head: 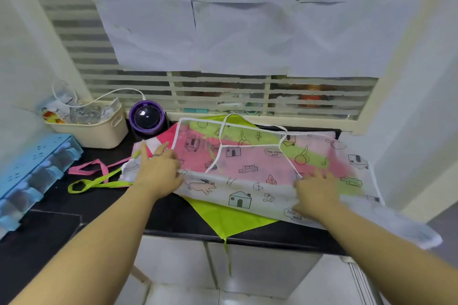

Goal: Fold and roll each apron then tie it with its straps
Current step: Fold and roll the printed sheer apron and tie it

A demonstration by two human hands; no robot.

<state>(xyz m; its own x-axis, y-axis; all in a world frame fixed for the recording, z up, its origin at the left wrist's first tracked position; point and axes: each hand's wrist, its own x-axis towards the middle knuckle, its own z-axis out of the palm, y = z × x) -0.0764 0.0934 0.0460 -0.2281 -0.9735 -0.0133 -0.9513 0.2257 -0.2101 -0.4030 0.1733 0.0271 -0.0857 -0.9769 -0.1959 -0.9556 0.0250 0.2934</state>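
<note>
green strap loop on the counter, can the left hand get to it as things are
Probably yes: the green strap loop lies in the open on the black counter just beside the left hand, with nothing between them.

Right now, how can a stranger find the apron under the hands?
On the black counter below the window, aprons lie stacked. The top apron lies under the left hand and right hand. Unlike the pink apron and green apron beneath, it is see-through, with white edging and drawn houses and cars.
</note>
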